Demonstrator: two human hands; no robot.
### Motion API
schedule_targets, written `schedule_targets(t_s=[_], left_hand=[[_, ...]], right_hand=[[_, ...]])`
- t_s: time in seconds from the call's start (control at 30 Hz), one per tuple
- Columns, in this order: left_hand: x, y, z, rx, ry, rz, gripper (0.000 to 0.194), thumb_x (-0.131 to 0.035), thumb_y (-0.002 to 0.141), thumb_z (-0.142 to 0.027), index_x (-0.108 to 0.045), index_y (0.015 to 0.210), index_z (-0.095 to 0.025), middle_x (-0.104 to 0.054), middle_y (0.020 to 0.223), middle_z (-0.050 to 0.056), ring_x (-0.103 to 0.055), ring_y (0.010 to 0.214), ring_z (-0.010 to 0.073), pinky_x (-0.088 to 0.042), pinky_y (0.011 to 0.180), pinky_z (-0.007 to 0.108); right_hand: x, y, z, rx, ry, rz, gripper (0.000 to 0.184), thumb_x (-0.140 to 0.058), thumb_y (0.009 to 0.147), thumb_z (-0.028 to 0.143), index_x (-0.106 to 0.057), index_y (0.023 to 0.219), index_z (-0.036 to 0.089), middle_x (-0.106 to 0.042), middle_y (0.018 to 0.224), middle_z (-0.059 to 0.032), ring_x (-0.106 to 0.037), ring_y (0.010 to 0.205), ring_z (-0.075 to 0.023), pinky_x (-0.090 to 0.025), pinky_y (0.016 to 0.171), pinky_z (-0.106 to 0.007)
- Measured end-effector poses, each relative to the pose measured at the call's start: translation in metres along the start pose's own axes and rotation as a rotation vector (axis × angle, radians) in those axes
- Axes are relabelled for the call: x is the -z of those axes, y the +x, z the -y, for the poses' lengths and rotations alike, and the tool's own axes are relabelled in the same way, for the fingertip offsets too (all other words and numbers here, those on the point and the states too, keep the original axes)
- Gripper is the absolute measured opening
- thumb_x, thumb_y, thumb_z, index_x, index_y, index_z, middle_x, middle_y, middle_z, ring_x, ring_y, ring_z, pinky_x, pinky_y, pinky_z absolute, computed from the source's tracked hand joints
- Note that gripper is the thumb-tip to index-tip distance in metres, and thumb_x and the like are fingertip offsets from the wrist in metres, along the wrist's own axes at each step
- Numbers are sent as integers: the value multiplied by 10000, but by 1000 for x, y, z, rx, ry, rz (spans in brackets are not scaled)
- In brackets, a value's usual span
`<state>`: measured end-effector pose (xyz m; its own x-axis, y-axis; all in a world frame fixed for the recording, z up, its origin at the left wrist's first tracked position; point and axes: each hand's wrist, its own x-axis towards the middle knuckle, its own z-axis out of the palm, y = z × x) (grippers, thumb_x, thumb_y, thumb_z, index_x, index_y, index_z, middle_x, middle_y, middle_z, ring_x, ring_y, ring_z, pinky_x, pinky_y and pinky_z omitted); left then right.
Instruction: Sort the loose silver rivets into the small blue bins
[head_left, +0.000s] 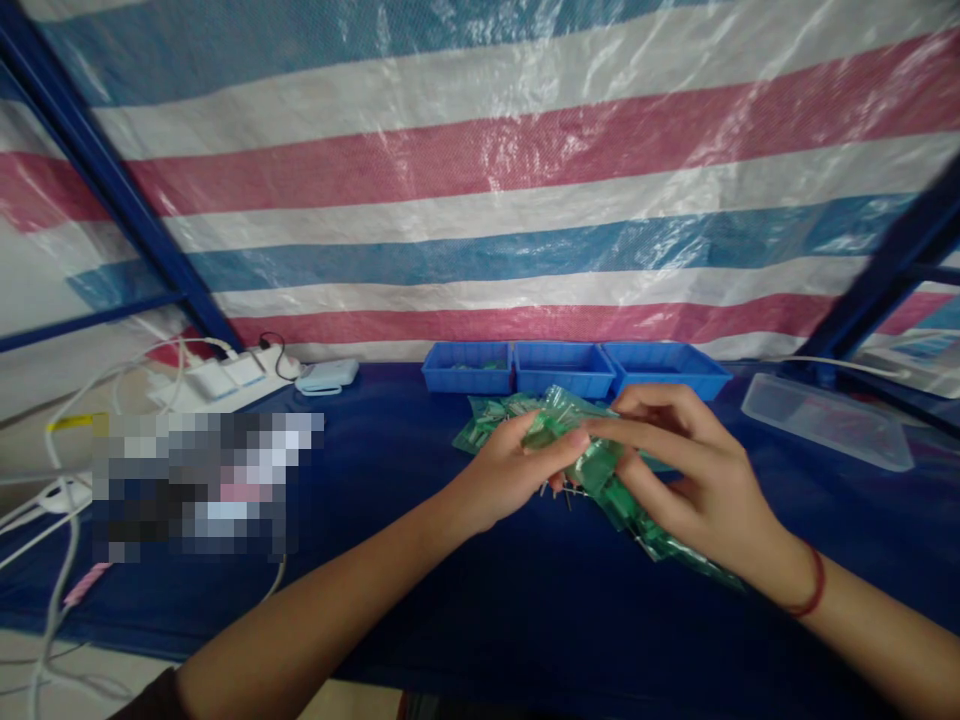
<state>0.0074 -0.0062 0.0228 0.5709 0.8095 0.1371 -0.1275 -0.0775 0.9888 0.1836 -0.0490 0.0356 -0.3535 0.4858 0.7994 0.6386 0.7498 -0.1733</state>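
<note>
A small green transparent plastic bag is held up between my two hands over the blue table. My left hand pinches its left side between thumb and fingers. My right hand, with a dark red cord at the wrist, is closed on the bag's right side with curled fingers. Behind them lies a pile of similar green bags. More green bags lie below my right hand. A few thin metal pieces show under the hands, too small to name.
Three blue bins stand in a row at the back; the left one has green bits inside. A clear plastic lid lies at right. A power strip, cables and a light-blue case are at left. Striped sheeting hangs behind.
</note>
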Motion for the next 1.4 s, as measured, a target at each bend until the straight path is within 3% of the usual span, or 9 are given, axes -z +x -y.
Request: schedule_targets(t_s=[0.27, 0.43, 0.5, 0.6, 0.73, 0.97, 1.17, 1.27, 1.4], left_hand=[[10, 1, -2, -132, 341, -15, 292, -546, 822, -429, -574, 909, -152, -585, 747, 20, -547, 659, 140, -433, 611, 251], [49, 39, -24, -204, 898, -500, 316, -317, 905, -317, -590, 884, -159, -646, 845, 31, -590, 796, 172, -456, 721, 260], [70, 59, -30, -186, 995, -576, 351, -276, 903, -256, -604, 865, -137, -651, 883, 73, -585, 864, 204, -441, 797, 310], [91, 77, -29, -177, 1122, -633, 282, -396, 861, -259, -630, 824, -107, -632, 988, 156, -504, 1061, 307, -334, 946, 447], [95, 72, -14, -233, 1349, -718, 375, -471, 853, -360, -577, 1119, -117, -469, 1282, 198, -336, 1217, 387, -270, 963, 550], [68, 38, 11, -390, 1519, -390, 349, -487, 870, -384, -561, 1155, -197, -545, 1159, 106, -455, 1107, 279, -383, 922, 434], [35, 18, 11, -509, 1314, -176, 242, -499, 871, -274, -582, 1087, -203, -575, 1105, 79, -473, 1086, 241, -382, 936, 417], [22, 13, 5, -521, 1147, -147, 222, -501, 874, -262, -583, 1063, -180, -594, 1061, 79, -497, 1054, 223, -376, 945, 399], [8, 7, 0, -342, 845, -96, 316, -545, 855, -360, -557, 1105, -167, -620, 1021, 74, -567, 941, 196, -436, 848, 342]], right_hand=[[-4, 0, 2, -148, 241, 173, 218, -537, 841, 175, -565, 1050, 227, -632, 885, -31, -600, 764, -143, -497, 676, -283], [4, 4, -16, -244, 122, 56, 201, -532, 853, 238, -567, 1047, 198, -616, 860, -32, -589, 662, -117, -481, 602, -255], [12, 7, -30, -296, 37, 35, 169, -523, 857, 270, -595, 987, 190, -637, 847, -34, -598, 659, -122, -479, 602, -257], [24, 9, -56, -346, -127, 170, 164, -498, 856, 277, -632, 887, 188, -675, 825, -37, -611, 656, -137, -477, 605, -270], [37, -2, -93, -347, -340, 439, 172, -508, 820, 261, -664, 821, 188, -687, 748, -47, -615, 605, -153, -478, 581, -296], [41, -31, -123, -381, -332, 562, 118, -676, 635, 266, -659, 723, 189, -643, 564, -22, -581, 459, -159, -440, 416, -275], [41, -24, -118, -368, -297, 552, 350, -640, 590, 123, -612, 934, 179, -664, 765, -42, -626, 620, -172, -506, 553, -299], [37, -8, -97, -408, -201, 441, 353, -654, 663, 189, -569, 1005, 179, -643, 810, -37, -612, 651, -164, -511, 591, -314], [19, 7, -49, -572, 278, 161, 357, -712, 685, 341, -560, 973, 196, -618, 820, -10, -574, 554, -109, -494, 454, -242]])
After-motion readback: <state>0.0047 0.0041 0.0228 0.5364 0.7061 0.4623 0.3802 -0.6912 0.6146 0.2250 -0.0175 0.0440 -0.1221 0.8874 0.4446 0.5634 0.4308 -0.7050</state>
